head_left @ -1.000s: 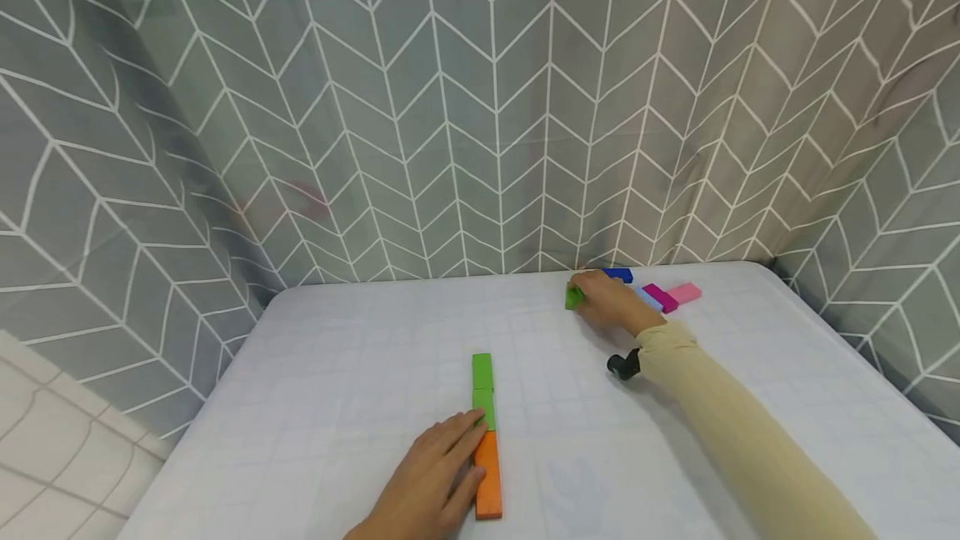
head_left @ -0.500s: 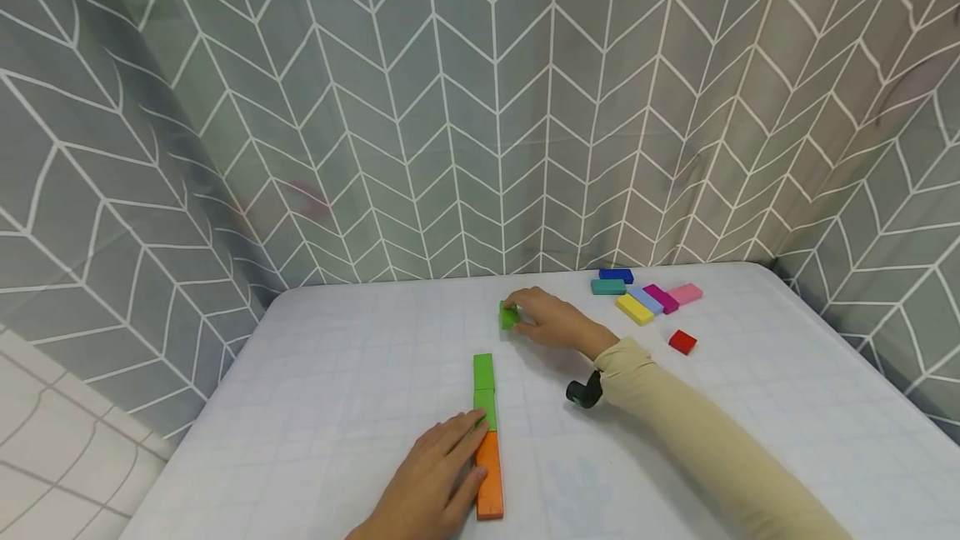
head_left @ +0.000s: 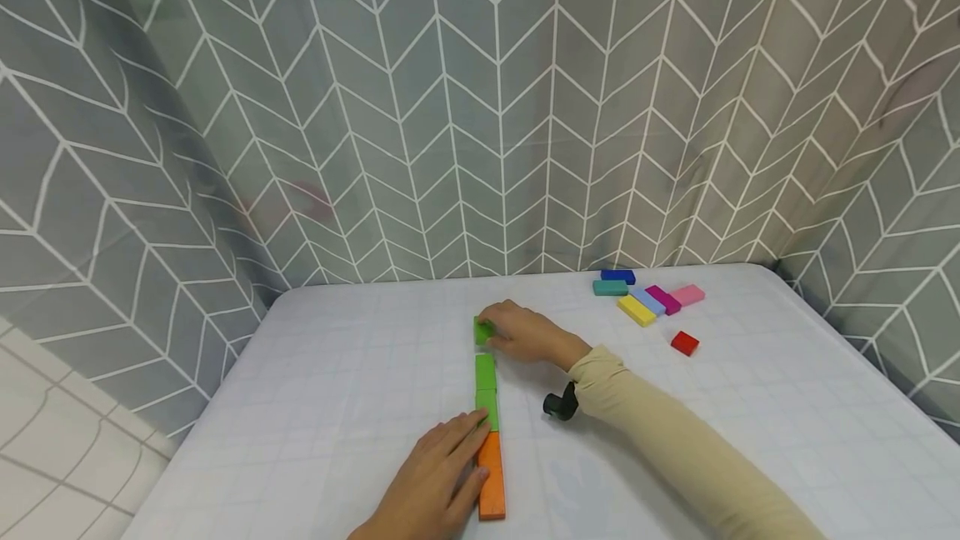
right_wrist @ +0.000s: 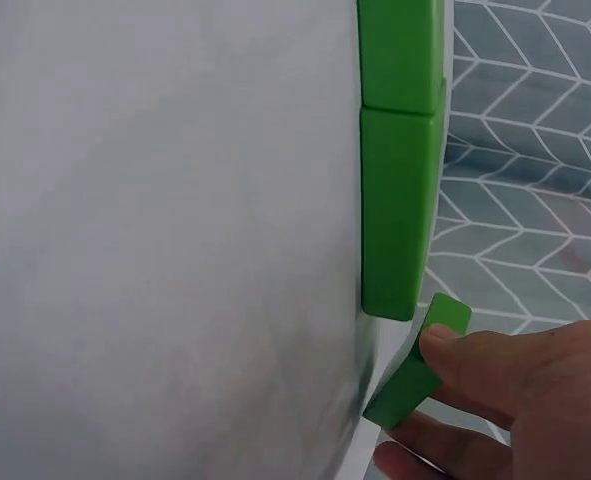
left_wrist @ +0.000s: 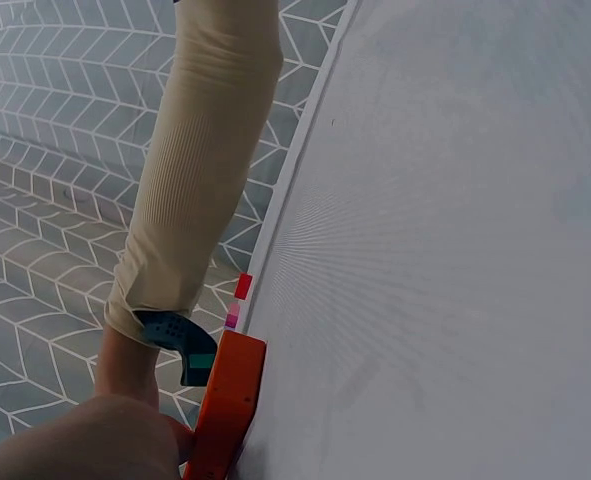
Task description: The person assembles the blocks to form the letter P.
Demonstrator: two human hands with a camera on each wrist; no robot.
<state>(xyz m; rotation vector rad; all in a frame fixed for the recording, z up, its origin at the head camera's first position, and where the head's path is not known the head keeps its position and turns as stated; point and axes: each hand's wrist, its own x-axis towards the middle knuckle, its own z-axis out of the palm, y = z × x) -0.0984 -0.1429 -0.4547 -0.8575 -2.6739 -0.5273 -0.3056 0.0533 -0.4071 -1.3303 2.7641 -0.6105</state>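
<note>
A green block (head_left: 481, 332) is pinched between the thumb and fingers of my right hand (head_left: 525, 333), just beyond the far end of a straight row. In the right wrist view this held block (right_wrist: 415, 372) is tilted, a small gap apart from the row. Two green blocks (head_left: 486, 373) and an orange piece (head_left: 491, 482) form the row, end to end. My left hand (head_left: 431, 473) lies along the row's left side, fingers extended, fingertips at the nearer green block and thumb by the orange piece. The left wrist view shows the orange piece (left_wrist: 230, 400) close up.
Toward the back right lie blue (head_left: 618, 277), teal (head_left: 611, 287), yellow (head_left: 637, 310), light blue (head_left: 648, 302), magenta (head_left: 663, 299) and pink (head_left: 688, 295) blocks. A red block (head_left: 685, 343) sits nearer. A patterned curtain (head_left: 480, 107) hangs behind the white table (head_left: 337, 373).
My right hand has carried the green block leftward from the coloured group to the row's far end, uncovering the teal, yellow and red blocks. My left hand has stayed in place.
</note>
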